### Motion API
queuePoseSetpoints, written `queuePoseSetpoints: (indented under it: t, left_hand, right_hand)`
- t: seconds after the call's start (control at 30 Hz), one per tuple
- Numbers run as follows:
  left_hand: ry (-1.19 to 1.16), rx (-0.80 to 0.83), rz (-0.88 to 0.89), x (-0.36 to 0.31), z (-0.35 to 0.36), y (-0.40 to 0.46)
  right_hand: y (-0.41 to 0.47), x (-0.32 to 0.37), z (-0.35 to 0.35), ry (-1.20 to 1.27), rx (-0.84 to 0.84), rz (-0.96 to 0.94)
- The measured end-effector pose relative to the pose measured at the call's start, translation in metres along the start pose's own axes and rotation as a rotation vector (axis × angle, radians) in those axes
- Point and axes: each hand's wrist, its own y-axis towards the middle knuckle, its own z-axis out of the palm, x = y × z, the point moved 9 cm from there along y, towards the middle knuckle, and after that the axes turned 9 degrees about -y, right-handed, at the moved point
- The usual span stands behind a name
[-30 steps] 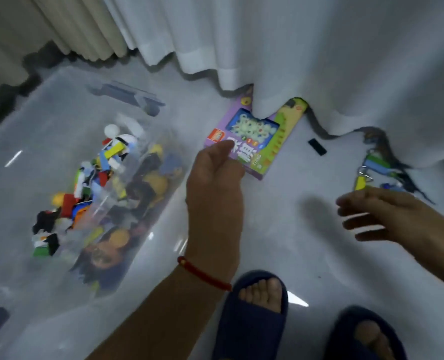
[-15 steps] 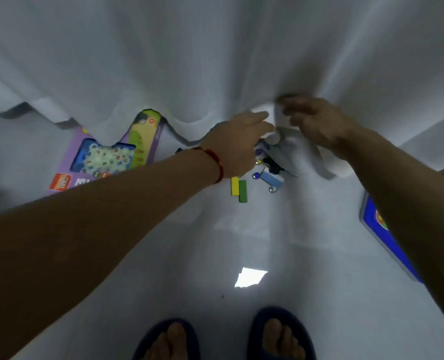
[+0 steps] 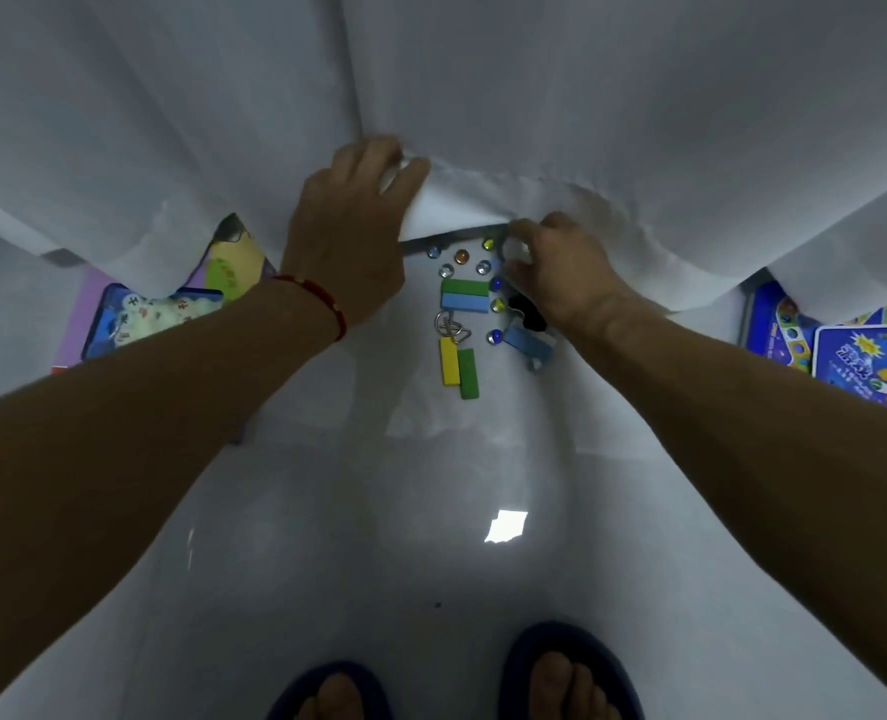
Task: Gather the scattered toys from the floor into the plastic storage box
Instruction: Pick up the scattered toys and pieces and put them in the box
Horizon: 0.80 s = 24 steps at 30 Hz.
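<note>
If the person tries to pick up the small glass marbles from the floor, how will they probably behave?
The marbles look round and glossy, so they will probably roll away on the shiny floor if nudged. They seem small and smooth, perhaps slippery to pinch. The right hand is beside them while the left hand lifts the curtain.

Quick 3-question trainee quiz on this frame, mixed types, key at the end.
1. True or false: the left hand holds up the curtain.
2. Which block lies right beside the yellow block? A red, B green, C black.
3. Fill in: the right hand reaches among the ___ on the floor.

Key: 1 true; 2 B, the green block; 3 marbles.
</note>
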Motion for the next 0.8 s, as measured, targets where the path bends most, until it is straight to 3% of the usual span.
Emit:
queuePoseSetpoints:
  t: [0.17, 0.33, 0.43, 0.53, 0.6, 0.67, 0.7, 0.73, 0.8]
  left_hand:
    - [-0.111, -0.042, -0.17, 0.011, 0.01, -0.01]
    - [-0.35, 0.051, -0.297, 0.007, 0.055, -0.025]
    - [-0.435, 0.087, -0.366, -0.006, 0.071, -0.037]
    - [-0.514, 0.033, -0.381, -0.021, 0.063, -0.049]
    - [-0.623, -0.038, -0.444, -0.027, 0.053, -0.056]
    - [-0.903, -0.071, -0.69, -0.028, 0.055, -0.066]
    - [-1.185, -0.041, -0.9, -0.033, 0.066, -0.075]
    - [-1.525, 0.044, -1.107, -0.049, 0.08, -0.083]
    - [-2.106, 0.256, -1.31, -0.091, 0.093, -0.094]
  right_hand:
    - [0.006, -0.003, 0.014, -0.055, -0.02, -0.002]
    - [-0.001, -0.016, 0.016, -0.072, -0.07, 0.06]
    - [0.0, -0.033, 0.02, -0.004, 0.038, 0.193]
    - [-0.007, -0.049, 0.019, 0.071, 0.109, 0.295]
    - [-0.017, -0.053, 0.002, 0.164, 0.008, 0.308]
    - [-0.036, -0.042, -0.018, 0.275, -0.1, 0.261]
    - [-0.048, -0.027, -0.025, 0.35, -0.122, 0.204]
    - [-0.062, -0.006, -0.03, 0.404, -0.129, 0.129]
    - [-0.091, 0.04, -0.028, 0.428, -0.095, -0.027]
